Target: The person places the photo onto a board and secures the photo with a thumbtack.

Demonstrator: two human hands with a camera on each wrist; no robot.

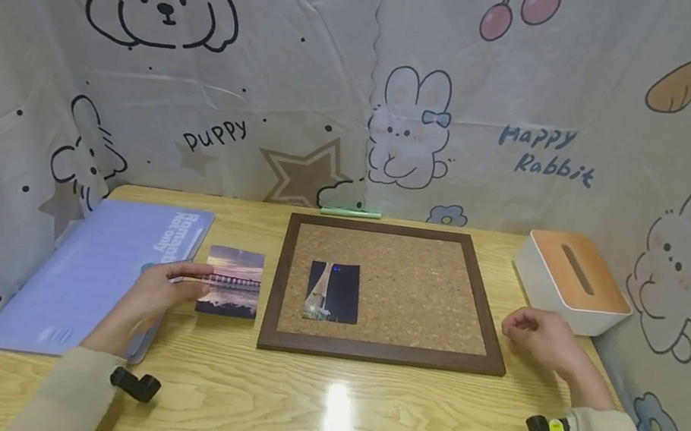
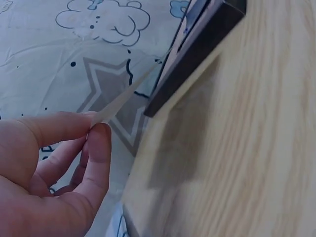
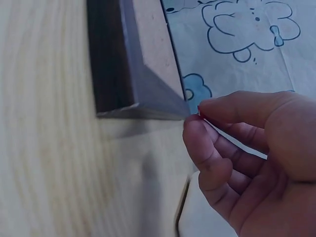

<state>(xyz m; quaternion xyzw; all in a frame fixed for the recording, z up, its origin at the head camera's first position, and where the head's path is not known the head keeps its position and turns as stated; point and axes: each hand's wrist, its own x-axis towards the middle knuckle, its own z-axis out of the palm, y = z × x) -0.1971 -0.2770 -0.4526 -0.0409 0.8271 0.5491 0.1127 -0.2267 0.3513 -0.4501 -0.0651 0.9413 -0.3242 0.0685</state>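
A sunset photo point(image 1: 231, 283) of a pier is pinched at its left edge by my left hand point(image 1: 164, 291). In the left wrist view the photo point(image 2: 118, 103) shows nearly edge-on, lifted off the table, between thumb and fingers. A brown-framed corkboard point(image 1: 422, 291) lies to its right. On the board's left part is a dark night photo point(image 1: 338, 295) with a small blue pin point(image 1: 337, 269) near its top. My right hand point(image 1: 541, 342) is beside the board's right edge. Its thumb and index finger pinch a small red pin point(image 3: 199, 112), mostly hidden by the fingertips.
A purple-blue folder point(image 1: 94, 264) lies at the left, partly under my left hand. At the back right stands a white tissue box point(image 1: 573, 279) with a wooden lid. A green pen point(image 1: 350, 212) lies behind the board, along the printed curtain point(image 1: 313, 86).
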